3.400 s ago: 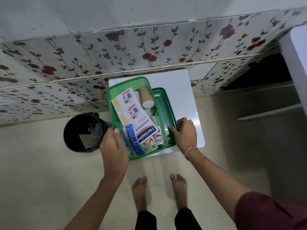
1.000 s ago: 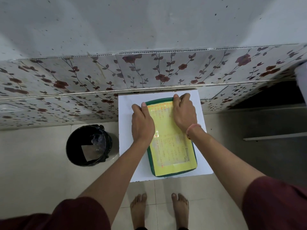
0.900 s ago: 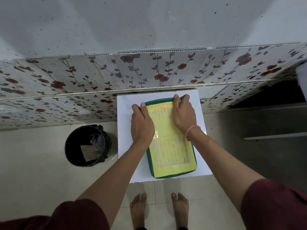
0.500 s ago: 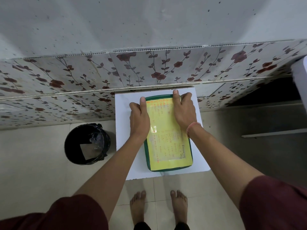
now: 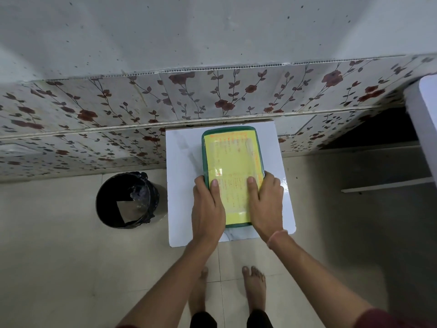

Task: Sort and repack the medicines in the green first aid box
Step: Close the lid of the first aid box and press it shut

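The green first aid box point(image 5: 229, 131) lies closed on a small white table point(image 5: 182, 166), its lid covered by a yellow printed label point(image 5: 233, 159). My left hand point(image 5: 207, 210) grips the box's near left edge, thumb on the lid. My right hand point(image 5: 266, 204) holds the near right edge, thumb also pressed on the label. The medicines are hidden inside.
A black waste bin point(image 5: 127, 200) stands on the tiled floor left of the table. A wall with floral panels point(image 5: 212, 98) runs right behind the table. A white furniture edge point(image 5: 428, 119) is at the far right. My bare feet point(image 5: 254, 287) are below the table.
The box, open with medicines showing earlier, is now closed with its lid on. In the last half second both hands slid from the far end of the lid to the near end.
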